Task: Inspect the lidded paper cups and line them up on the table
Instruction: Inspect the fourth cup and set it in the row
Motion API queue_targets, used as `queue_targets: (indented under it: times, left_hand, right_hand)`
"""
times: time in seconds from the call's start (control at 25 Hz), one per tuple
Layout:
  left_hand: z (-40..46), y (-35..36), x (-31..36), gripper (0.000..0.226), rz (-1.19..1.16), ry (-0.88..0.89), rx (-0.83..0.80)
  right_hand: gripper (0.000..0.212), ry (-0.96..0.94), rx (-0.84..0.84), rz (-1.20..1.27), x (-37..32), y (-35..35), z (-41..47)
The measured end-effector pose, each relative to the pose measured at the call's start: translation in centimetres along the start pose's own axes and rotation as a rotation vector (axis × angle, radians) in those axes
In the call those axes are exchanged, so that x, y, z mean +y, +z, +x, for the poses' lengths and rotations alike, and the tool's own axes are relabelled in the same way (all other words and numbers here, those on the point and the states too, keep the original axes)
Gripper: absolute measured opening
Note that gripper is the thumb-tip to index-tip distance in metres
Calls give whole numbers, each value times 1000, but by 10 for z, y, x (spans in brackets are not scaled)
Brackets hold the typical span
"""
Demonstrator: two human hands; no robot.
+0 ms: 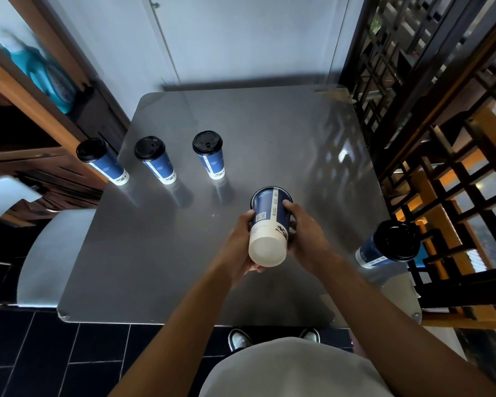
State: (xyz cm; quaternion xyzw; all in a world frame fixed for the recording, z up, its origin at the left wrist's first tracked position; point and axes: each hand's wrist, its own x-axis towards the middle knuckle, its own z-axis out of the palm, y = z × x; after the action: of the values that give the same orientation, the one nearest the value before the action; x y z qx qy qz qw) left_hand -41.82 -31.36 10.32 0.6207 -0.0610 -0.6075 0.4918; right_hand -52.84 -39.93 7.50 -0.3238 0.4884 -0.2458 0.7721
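While three lidded cups stand in a row toward the far left of the steel worktop [269, 133], one at the left edge [102, 161], the next [154, 159] just beside it and the third [209, 155] nearer the middle, a broad bare stretch runs across the far right and the near left. Over the middle, the left hand [242, 245] and right hand [305, 239] hold a fifth cup [269, 224] tipped bottom-up toward the camera, fingers curled round its sides. Its blue wall carries a QR code and small print too fine to read. Another lidded cup [388, 243] stands at the right edge. Dark lattice screens [441, 110] flank the right; dark floor tiles [55, 353] lie below.
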Motion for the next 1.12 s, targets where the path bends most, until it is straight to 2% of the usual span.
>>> queue_targets:
  times: [0.08, 0.28, 0.44, 0.48, 0.6, 0.64, 0.76, 0.88, 1.12]
  left_hand:
    - [4, -8, -7, 59, 121, 53, 20]
    - [2, -9, -8, 47, 228, 111, 97]
    - [8, -13, -12, 28, 301, 227, 202]
    - [9, -17, -14, 27, 295, 248, 191]
    - [13, -29, -25, 32, 323, 240, 125]
    - [14, -33, -29, 35, 339, 240, 98]
    - [13, -40, -42, 49, 417, 298, 12]
    - [15, -46, -53, 68, 490, 336, 21]
    - [36, -61, -57, 51, 515, 444, 93]
  right_hand:
    - [30, -57, 0, -58, 0, -4, 2]
    - [39, -120, -8, -171, -1, -7, 4]
    - [72, -128, -30, -321, 8, -13, 4]
    - [73, -87, -60, -318, 12, -18, 4]
    - [42, -38, -163, -345, 17, -34, -6]
    - [38, -50, -181, -387, 20, -38, -8]
    - [56, -120, -156, -547, 31, -51, -5]
    - [72, -139, -142, -649, 42, -49, -3]
    - [65, -175, -30, -696, 57, -38, -5]
